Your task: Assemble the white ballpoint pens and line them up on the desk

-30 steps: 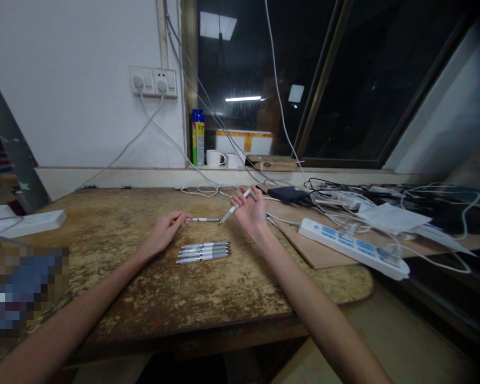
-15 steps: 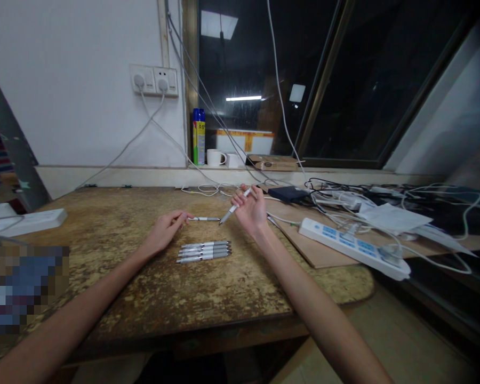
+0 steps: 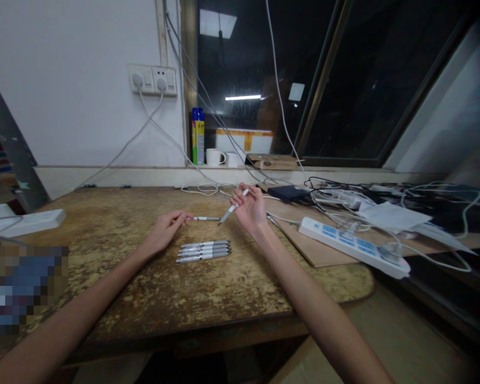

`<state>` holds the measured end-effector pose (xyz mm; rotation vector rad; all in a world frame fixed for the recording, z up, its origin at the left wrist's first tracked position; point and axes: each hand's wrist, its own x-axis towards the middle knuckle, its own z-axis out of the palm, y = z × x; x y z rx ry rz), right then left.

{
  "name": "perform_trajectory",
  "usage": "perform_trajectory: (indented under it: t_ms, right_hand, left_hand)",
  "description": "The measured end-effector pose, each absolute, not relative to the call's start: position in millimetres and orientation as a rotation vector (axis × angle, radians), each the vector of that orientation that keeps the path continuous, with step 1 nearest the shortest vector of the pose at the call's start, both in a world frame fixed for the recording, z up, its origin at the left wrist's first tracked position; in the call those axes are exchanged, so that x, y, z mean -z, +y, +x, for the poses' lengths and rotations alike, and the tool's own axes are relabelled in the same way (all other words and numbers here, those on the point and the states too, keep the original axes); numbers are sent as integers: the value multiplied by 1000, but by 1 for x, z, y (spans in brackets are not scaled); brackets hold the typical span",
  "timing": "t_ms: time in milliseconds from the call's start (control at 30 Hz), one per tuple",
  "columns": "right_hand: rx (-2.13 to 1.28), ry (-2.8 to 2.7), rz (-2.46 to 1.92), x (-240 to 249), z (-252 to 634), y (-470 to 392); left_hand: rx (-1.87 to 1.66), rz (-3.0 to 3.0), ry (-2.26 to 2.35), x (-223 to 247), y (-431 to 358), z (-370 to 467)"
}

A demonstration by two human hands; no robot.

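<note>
Several white and grey pens (image 3: 205,251) lie side by side on the worn wooden table (image 3: 144,298), in front of both hands. Behind that row, my left hand (image 3: 170,226) rests low over the table, its fingers pinched on the left end of a single pen (image 3: 205,218), which lies flat. My right hand (image 3: 250,209) is raised just to the right, palm turned up, fingers closed on another pen (image 3: 229,214). That pen is tilted, its dark tip pointing down and left, close to the right end of the flat pen.
A white power strip (image 3: 354,246) with plugs lies on a brown board (image 3: 310,253) at the right, near papers (image 3: 396,216) and tangled cables. Another power strip (image 3: 36,222) is at the left. A spray can (image 3: 198,137) and a mug (image 3: 214,157) stand on the sill.
</note>
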<state>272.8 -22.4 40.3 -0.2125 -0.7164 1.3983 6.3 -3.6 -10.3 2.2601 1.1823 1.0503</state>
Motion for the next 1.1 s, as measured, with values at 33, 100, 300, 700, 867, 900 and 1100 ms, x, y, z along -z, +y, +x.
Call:
perform_trajectory:
  t_ms: [33,100,300,700,867,900,1100]
  right_hand:
    - [-1390,-730,-230,-40,273,-23]
    - [-1374,-755,-254,-41,273,-23]
    - [-1335,-874,-277,-39,271,-19]
    - [-645,-1942,-815,-6,260,-14]
    - [-747,-2057,-800,4,248,-18]
    - [-775,-2064,-805,6,247,-17]
    - [-766,-2098,-1060,14,265,-5]
  left_hand:
    - [-1047,2261,1178,10,-4,6]
    - [-1043,2261,1170,10,-4,7]
    - [-1050,2246,1155,9,-6,8]
    - [-1033,2075,906,8,-10,16]
    - [-945,2132,867,11,-8,17]
    - [-935,2149,879,10,-8,16]
    - [-804,2232,1008,-5,-10,-1]
